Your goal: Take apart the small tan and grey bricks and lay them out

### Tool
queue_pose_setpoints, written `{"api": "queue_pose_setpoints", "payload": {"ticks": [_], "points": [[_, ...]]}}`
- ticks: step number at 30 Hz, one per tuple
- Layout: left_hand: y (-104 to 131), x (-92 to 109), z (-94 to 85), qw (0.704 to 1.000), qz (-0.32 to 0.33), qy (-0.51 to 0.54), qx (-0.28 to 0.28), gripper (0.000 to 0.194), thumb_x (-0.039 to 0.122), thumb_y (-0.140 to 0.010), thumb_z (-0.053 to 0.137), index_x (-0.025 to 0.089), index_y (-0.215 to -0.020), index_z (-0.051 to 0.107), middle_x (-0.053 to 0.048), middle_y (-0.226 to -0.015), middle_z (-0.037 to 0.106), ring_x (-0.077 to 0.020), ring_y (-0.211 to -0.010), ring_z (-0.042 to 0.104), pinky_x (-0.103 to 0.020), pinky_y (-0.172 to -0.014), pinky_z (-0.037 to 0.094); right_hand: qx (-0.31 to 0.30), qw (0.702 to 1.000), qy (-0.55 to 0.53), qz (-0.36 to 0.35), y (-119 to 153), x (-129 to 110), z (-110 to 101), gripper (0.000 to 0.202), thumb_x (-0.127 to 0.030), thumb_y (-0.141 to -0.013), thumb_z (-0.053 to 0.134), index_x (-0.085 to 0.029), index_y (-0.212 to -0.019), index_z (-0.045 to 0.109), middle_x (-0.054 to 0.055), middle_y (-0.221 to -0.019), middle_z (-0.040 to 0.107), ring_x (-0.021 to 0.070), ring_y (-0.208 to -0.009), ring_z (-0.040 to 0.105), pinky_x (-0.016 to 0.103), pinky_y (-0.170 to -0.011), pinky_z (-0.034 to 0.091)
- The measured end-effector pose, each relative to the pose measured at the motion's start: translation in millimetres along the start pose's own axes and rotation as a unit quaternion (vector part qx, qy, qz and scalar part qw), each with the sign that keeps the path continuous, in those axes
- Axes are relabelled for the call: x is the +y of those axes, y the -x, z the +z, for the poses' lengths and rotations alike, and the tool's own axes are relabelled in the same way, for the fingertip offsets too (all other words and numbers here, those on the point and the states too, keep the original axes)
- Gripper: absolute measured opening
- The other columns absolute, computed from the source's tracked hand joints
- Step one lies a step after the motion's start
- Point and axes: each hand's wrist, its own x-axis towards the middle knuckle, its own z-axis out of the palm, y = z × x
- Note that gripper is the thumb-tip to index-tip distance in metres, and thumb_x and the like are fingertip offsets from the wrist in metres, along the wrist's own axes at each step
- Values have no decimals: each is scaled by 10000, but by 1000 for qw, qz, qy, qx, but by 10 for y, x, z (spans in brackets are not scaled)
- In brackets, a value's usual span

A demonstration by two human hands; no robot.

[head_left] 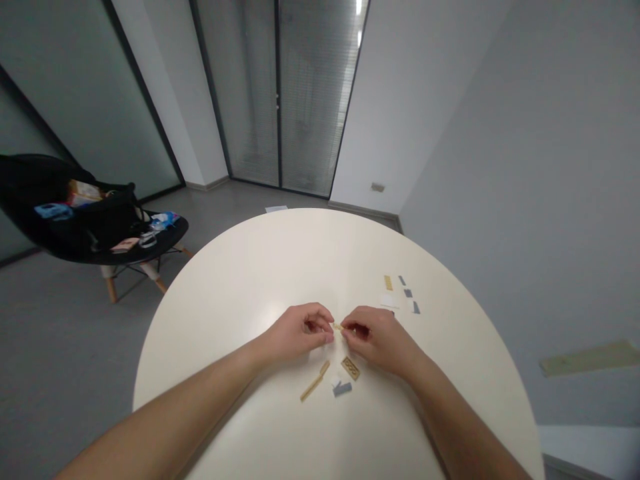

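Over the middle of the round white table (300,247), my right hand (377,337) pinches a small tan piece (338,327) between thumb and fingertips. My left hand (303,331) is just left of it, thumb and fingers curled with a gap between them and nothing visible in the gap. Nearer to me lie a tan studded plate (351,368), a grey piece (343,389) beside a small white piece (335,382), and thin tan strips (313,387).
Beyond my right hand are a tan plate (388,283), several small grey pieces (408,293) and a white piece (389,301). A black chair (60,243) holding a bag and packets stands at the left. Behind the table is a glass door (280,100).
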Motion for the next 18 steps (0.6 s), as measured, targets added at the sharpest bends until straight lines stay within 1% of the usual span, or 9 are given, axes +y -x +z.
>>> {"api": "queue_pose_setpoints", "payload": {"ticks": [1,3,5,7,9,11,14,18], "points": [[12,24,-4,1000,-1,-27,-6,218,279,-763,665,162,-941,616,-18,-791,671,-119,-704,591,-233,-673,433,10,1000,11,22,-1,41,-42,118,-204,-768,578,-190,-780,695,26,-737,678,129,-648,577,238,-617,407],[44,92,-21,995,-4,-97,-39,193,290,-747,671,166,-890,632,14,-717,630,-99,-631,536,-207,-600,391,30,995,33,87,6,156,-140,139,-236,-761,572,-189,-774,702,32,-732,689,140,-642,589,244,-614,412],[82,172,-46,981,-1,-169,-93,171,321,-725,692,166,-770,635,33,-658,585,-87,-585,490,-195,-545,341,39,984,57,165,26,300,-251,152,-272,-747,575,-192,-742,705,29,-707,693,148,-630,600,245,-601,411],[119,242,-66,964,1,-226,-142,208,355,-707,712,170,-683,618,46,-611,553,-79,-544,455,-199,-507,293,43,966,82,240,58,450,-362,155,-289,-722,584,-194,-714,706,25,-688,696,152,-633,612,240,-598,407],[148,284,-73,949,-2,-265,-172,261,399,-682,739,179,-642,604,55,-570,530,-78,-511,427,-210,-488,261,22,945,104,309,99,587,-462,160,-300,-704,586,-192,-682,702,25,-640,686,152,-609,610,238,-580,395],[162,297,-65,939,-3,-290,-186,309,442,-646,767,186,-619,596,56,-546,520,-83,-500,418,-218,-488,250,-15,925,117,362,146,706,-542,168,-310,-697,587,-190,-653,695,24,-574,663,151,-569,596,240,-556,382],[161,294,-46,929,-4,-315,-195,316,437,-610,796,195,-603,593,55,-540,527,-93,-505,431,-222,-498,250,-51,906,126,402,216,847,-615,182,-315,-691,582,-189,-602,676,25,-504,631,147,-514,570,245,-536,374],[155,292,-45,921,-9,-330,-206,240,347,-631,791,199,-600,605,52,-559,561,-98,-522,463,-222,-509,258,-81,896,126,417,273,954,-636,227,-302,-681,558,-186,-498,625,37,-468,614,142,-464,548,250,-510,368]]}}
